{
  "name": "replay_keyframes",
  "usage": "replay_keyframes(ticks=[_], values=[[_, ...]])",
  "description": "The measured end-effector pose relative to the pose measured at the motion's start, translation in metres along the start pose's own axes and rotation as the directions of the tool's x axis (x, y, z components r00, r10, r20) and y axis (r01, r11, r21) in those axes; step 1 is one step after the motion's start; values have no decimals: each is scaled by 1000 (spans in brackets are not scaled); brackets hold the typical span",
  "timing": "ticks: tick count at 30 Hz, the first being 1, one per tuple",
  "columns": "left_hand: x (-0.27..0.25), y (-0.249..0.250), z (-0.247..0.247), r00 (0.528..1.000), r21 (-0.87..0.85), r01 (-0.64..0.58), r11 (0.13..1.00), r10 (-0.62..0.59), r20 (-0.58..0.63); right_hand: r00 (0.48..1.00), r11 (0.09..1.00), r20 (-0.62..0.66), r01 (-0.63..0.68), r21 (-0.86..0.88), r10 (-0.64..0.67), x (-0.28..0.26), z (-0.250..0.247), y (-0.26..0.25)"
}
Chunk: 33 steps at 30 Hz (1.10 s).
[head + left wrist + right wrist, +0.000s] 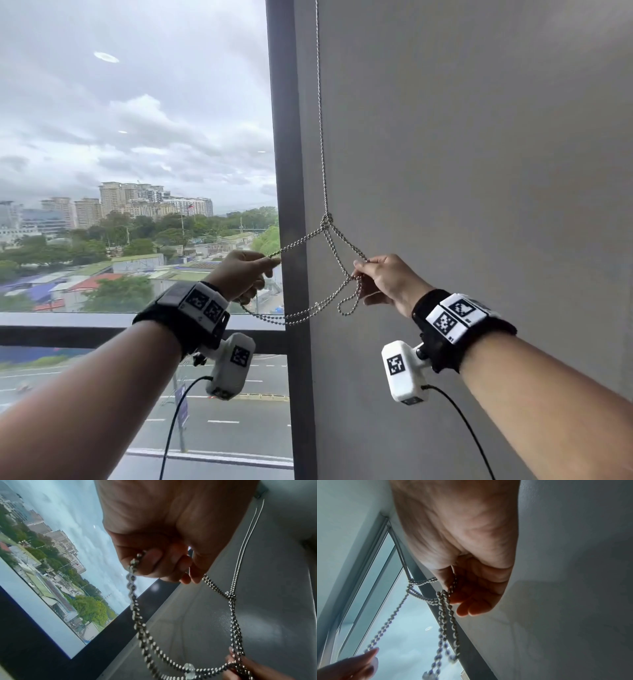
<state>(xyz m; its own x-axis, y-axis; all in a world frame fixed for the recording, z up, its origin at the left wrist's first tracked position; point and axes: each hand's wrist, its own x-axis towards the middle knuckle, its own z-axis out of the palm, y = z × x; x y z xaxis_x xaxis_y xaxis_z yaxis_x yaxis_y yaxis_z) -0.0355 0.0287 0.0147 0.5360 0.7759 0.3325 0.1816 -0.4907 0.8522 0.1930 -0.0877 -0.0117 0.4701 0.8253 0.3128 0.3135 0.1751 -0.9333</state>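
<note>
Left hand [245, 274]: fingers [269, 263] curling, pinching the bead chain [327, 219].
Right hand [387, 279]: fingers curling, gripping the chain's tangled loops.

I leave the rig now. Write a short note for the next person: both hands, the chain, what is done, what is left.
Left hand: pinches the chain left of the knot.
Right hand: holds strands and a small loop, right of the knot.
Chain: hangs in front of the wall, with a slack length sagging between the hands.
Done: strands spread to both sides.
Left: the knot is not undone; probably loosen it next.
</note>
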Motion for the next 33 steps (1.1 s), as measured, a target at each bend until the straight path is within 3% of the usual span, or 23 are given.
replay_keyframes(ticks=[4, 7, 11, 14, 16, 18, 20, 24, 30, 33], values=[[0, -16, 7, 993, 214, -8, 977, -18, 120, 999, 993, -34, -29, 112, 33, -2, 0, 1], [-3, -26, 14, 987, 219, 42, 975, -74, 143, 1000, 989, -16, -18, 150, 21, -5, 1, 1], [-5, -24, 26, 972, -79, 132, 988, -114, 204, 999, 992, 26, 22, 128, -25, -8, 12, -4], [-7, -18, 38, 968, -405, 161, 900, -65, 241, 996, 991, 61, 57, 122, -64, -11, 21, -12], [-9, -13, 43, 971, -520, 154, 840, -30, 239, 995, 992, 62, 73, 102, -80, -12, 26, -17], [-10, -10, 43, 981, -417, 79, 906, 4, 194, 994, 991, 38, 101, 91, -105, -11, 29, -18], [-9, -14, 41, 985, -145, -34, 989, 58, 165, 988, 984, 3, 154, 93, -155, -6, 27, -18], [-9, -39, 29, 970, 315, -104, 943, 26, 244, 975, 977, -77, 201, -74, -206, -3, 15, -21], [-5, -66, 17, 961, 486, -7, 874, -129, 246, 976, 972, -118, 162, -168, -183, 2, 4, -23], [-5, -65, 16, 959, 363, 65, 930, -159, 236, 980, 980, -132, 127, -150, -147, 0, 1, -25]])
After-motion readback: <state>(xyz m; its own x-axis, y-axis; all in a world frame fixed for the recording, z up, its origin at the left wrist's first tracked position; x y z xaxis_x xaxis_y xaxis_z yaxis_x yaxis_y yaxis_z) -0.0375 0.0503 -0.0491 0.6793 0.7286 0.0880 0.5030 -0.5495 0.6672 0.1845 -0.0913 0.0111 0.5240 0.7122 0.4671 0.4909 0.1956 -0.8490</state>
